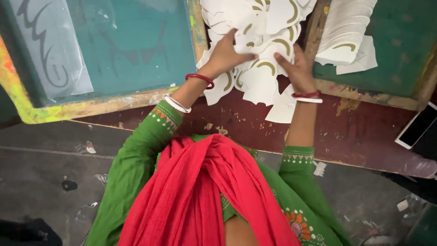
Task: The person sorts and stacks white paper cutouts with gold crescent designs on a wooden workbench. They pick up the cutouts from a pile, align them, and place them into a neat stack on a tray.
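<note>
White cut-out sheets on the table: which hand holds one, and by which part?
The left hand pinches a white cut-out sheet at its upper edge; the right hand touches the same pile, its grip unclear.

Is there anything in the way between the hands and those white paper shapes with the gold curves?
No, nothing is in between. The left hand already rests on the white paper shapes, and the right hand touches their edge. The green screen frame sits off to the side, not in the way.

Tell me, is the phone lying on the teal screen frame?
No, the phone lies on the dark red table at the right edge, far from the teal frame.
</note>
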